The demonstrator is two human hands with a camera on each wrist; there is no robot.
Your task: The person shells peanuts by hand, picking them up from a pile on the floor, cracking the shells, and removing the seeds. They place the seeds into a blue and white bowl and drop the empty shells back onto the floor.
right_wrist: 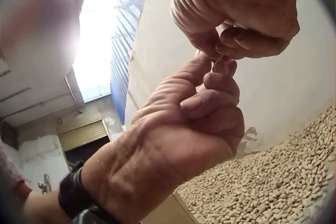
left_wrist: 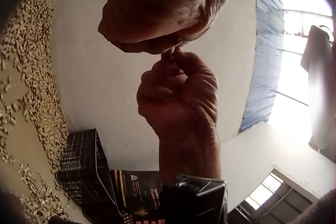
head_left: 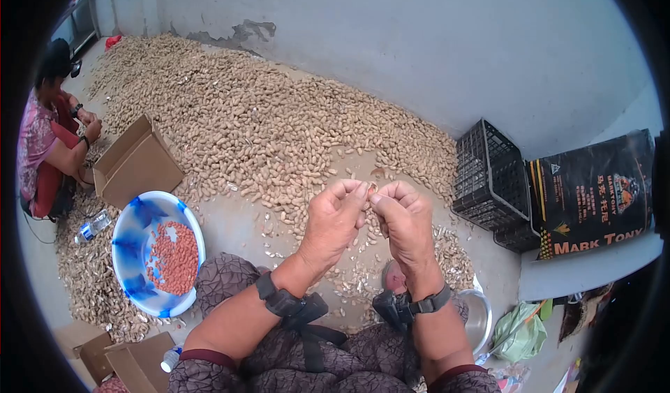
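Observation:
My left hand [head_left: 333,215] and right hand [head_left: 405,220] meet fingertip to fingertip above the floor, thumbs against curled forefingers. Between them they pinch a small peanut [head_left: 373,190], with a reddish bit showing in the head view. Fingers mostly hide it in both wrist views. From the left wrist, the right hand [left_wrist: 178,95] appears below my left hand [left_wrist: 157,11]; from the right wrist, the left hand [right_wrist: 178,134] reaches up to my right hand [right_wrist: 239,16]. At my left stands a blue-and-white basin [head_left: 123,253] holding red shelled peanuts [head_left: 174,260].
Unshelled peanuts [head_left: 244,121] lie heaped along the wall, with broken shells [head_left: 356,281] below my hands. A cardboard box [head_left: 139,162] and a seated person [head_left: 52,135] are at left. Black crates [head_left: 488,176], a black sack [head_left: 593,194] and a green bag [head_left: 520,334] stand right.

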